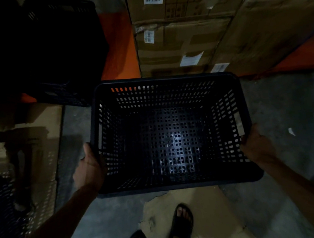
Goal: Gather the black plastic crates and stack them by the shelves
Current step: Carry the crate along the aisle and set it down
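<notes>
I hold an empty black plastic crate (171,132) with perforated walls and floor in front of me, above the concrete floor. My left hand (90,165) grips its left rim near the handle slot. My right hand (255,145) grips the right rim. A stack of black crates (62,51) stands in deep shadow at the upper left, its details hard to make out. Another perforated crate (0,211) shows at the left edge.
Stacked cardboard boxes (190,27) fill the shelf ahead and to the right, above an orange shelf beam (119,50). Flat cardboard (38,152) lies on the left. A torn cardboard sheet (208,216) lies under my sandalled feet (180,223).
</notes>
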`<state>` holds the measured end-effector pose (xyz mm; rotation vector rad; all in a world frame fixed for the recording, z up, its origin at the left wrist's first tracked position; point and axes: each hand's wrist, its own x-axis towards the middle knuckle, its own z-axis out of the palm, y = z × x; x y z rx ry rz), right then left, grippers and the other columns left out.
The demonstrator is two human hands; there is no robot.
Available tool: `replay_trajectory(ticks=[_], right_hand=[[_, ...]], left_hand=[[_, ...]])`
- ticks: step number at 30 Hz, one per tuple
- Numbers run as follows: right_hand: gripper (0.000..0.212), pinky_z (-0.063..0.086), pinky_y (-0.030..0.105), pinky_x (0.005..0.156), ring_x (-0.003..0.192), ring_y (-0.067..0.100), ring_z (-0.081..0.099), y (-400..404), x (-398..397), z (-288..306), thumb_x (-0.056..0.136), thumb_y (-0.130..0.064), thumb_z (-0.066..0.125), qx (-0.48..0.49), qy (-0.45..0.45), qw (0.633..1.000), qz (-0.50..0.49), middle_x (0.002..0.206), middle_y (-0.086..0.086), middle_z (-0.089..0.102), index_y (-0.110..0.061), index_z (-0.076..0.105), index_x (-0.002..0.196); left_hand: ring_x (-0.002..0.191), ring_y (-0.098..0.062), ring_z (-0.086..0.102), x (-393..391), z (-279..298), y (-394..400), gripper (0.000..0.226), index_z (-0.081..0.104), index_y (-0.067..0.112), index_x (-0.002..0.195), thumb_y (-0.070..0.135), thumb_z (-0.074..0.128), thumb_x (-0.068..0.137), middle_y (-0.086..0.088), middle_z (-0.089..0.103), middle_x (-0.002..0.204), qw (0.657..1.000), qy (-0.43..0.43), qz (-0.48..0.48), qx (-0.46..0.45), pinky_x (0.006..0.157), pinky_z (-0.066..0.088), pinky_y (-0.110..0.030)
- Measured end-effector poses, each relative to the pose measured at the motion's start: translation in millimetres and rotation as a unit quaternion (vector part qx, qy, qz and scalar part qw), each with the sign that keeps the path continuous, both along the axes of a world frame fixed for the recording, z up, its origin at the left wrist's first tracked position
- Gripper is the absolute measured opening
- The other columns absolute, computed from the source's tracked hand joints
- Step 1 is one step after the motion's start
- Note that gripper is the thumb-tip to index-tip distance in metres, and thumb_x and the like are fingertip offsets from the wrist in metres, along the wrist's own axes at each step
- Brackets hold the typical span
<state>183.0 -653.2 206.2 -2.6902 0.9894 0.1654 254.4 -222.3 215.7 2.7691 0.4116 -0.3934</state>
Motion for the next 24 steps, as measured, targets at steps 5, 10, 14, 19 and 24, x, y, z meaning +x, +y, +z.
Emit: replay_trajectory(ticks=[5, 10, 14, 19, 24], right_hand=[[0.045, 0.047, 0.048, 0.083, 0.088, 0.047, 0.062, -1, -3, -8, 0.085, -0.017, 0.058, -0.011, -0.009, 1.0, -0.003, 0.099, 0.032, 0.063, 0.006, 0.045, 0.121], [0.037, 0.048, 0.045, 0.077, 0.085, 0.044, 0.062, -3, -1, -8, 0.088, -0.018, 0.054, -0.008, 0.02, 1.0, -0.009, 0.094, 0.029, 0.063, 0.003, 0.047, 0.118], [0.034, 0.049, 0.048, 0.078, 0.085, 0.046, 0.063, -1, -4, -8, 0.083, -0.012, 0.06, -0.028, -0.045, 0.999, 0.001, 0.093, 0.031, 0.064, 0.008, 0.05, 0.109], [0.033, 0.048, 0.044, 0.078, 0.088, 0.045, 0.061, -2, -6, -9, 0.081, -0.011, 0.063, -0.028, -0.058, 0.998, 0.003, 0.097, 0.032, 0.061, 0.007, 0.05, 0.105], [0.037, 0.047, 0.042, 0.084, 0.098, 0.044, 0.059, -2, 0, -10, 0.085, -0.013, 0.061, 0.013, -0.043, 0.998, -0.041, 0.11, 0.03, 0.06, 0.005, 0.049, 0.114]], left_hand=[[0.077, -0.049, 0.063, 1, -6, 0, 0.035, 0.032, 0.014, 0.117, 0.027, 0.05, 0.09, -0.03, 0.065, 0.091, 1.0, -0.028, 0.0, 0.013, 0.063, 0.038, -0.045], [0.074, -0.048, 0.062, 1, -10, 3, 0.035, 0.032, 0.015, 0.113, 0.027, 0.053, 0.088, -0.028, 0.065, 0.087, 0.999, -0.044, -0.008, 0.02, 0.06, 0.037, -0.043], [0.075, -0.049, 0.062, 2, -12, 4, 0.035, 0.032, 0.015, 0.114, 0.029, 0.052, 0.089, -0.028, 0.065, 0.088, 0.998, -0.049, -0.016, 0.02, 0.06, 0.036, -0.044], [0.081, -0.051, 0.061, 2, -13, 4, 0.041, 0.029, 0.013, 0.123, 0.028, 0.05, 0.091, -0.032, 0.063, 0.095, 0.999, -0.036, -0.014, 0.029, 0.063, 0.034, -0.045], [0.087, -0.049, 0.063, 4, -7, 2, 0.045, 0.025, 0.017, 0.125, 0.033, 0.049, 0.09, -0.03, 0.064, 0.103, 0.999, -0.004, -0.017, 0.035, 0.067, 0.038, -0.046]])
